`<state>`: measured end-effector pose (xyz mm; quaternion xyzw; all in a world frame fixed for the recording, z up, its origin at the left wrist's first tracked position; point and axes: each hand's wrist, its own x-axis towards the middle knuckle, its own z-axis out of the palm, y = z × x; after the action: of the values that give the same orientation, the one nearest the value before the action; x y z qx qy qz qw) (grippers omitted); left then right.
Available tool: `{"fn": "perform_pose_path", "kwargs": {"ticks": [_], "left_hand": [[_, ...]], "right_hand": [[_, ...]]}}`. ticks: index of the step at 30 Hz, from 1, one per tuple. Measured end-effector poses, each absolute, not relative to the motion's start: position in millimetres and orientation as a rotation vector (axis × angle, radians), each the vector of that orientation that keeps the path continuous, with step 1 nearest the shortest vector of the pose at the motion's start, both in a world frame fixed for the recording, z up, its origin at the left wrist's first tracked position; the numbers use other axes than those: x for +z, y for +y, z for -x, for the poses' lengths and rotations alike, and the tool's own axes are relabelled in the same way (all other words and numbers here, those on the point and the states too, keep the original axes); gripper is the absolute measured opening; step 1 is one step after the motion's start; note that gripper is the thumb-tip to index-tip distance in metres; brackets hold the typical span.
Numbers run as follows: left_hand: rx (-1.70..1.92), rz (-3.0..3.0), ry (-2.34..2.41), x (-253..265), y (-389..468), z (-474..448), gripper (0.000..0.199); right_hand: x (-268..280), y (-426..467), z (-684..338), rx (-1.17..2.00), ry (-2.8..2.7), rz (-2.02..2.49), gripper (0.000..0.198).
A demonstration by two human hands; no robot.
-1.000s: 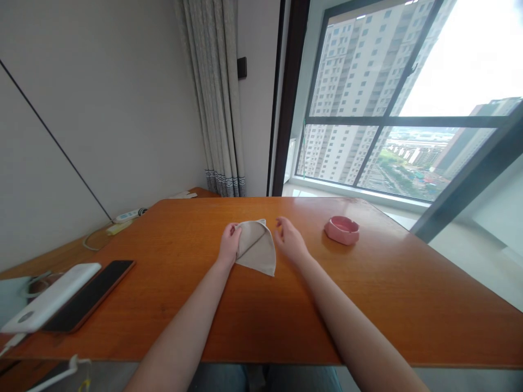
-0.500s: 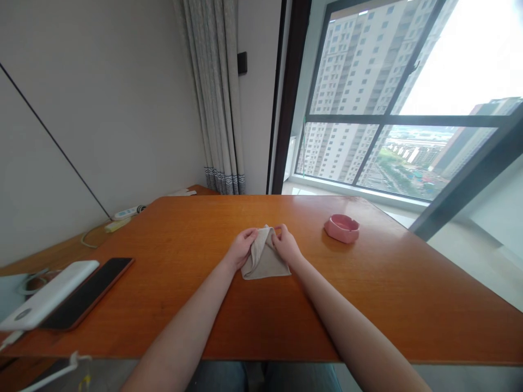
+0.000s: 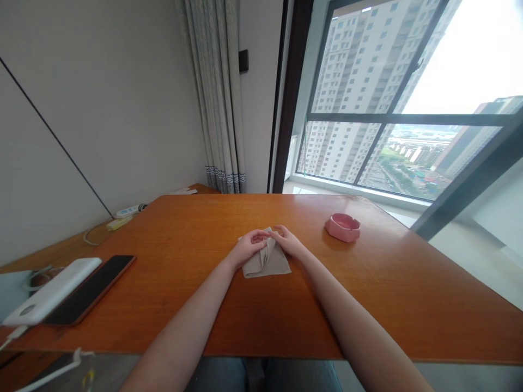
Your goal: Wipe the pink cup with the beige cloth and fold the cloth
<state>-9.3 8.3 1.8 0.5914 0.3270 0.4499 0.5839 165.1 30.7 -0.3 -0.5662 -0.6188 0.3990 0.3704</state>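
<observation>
a beige cloth (image 3: pixel 269 267) lies on the desk (image 3: pixel 183 231), likely light, soft and limp, best pinched at a corner or layered edge. its wide side lies nearest, narrowing away; long axis unclear in the folds. the left hand (image 3: pixel 246 248) curls over its left side, the right hand (image 3: pixel 288 243) meets its gathered far part; whether either pinches, i cannot tell.

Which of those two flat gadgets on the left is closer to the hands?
The black-topped phone: it lies just right of the white power bank, on the side toward the left hand.
</observation>
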Motion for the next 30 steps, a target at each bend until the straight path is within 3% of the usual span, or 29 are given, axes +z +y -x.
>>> {"fn": "perform_pose_path", "kwargs": {"ticks": [4, 10, 12, 17, 25, 30], "left_hand": [[1.002, -1.469, 0.812, 1.5, 6.7, 7.9, 0.027], [1.37, -1.278, 1.023, -1.2, 15.9, 11.3, 0.019], [1.577, -1.179, 1.105, 0.1, 20.8, 17.7, 0.02], [1.931, -0.919, 1.446, 1.6, 30.8, 37.9, 0.015], [1.831, -1.082, 1.742, -9.2, 36.2, 53.2, 0.019], [1.513, -1.527, 1.796, -6.7, 43.1, 76.5, 0.016]], "right_hand": [[-0.1, 31.5, -165.8, 1.101, -1.575, 1.479, 0.031], [-4.7, 34.3, -167.4, 1.219, -1.562, 1.382, 0.036], [-3.8, 35.1, -170.3, 1.097, -1.614, 1.417, 0.043], [-1.4, 40.3, -190.9, 0.44, -1.698, 1.684, 0.047], [-4.2, 45.3, -211.8, 0.25, -1.608, 1.979, 0.046], [6.6, 37.3, -203.5, 0.201, -1.735, 2.081, 0.039]]}}
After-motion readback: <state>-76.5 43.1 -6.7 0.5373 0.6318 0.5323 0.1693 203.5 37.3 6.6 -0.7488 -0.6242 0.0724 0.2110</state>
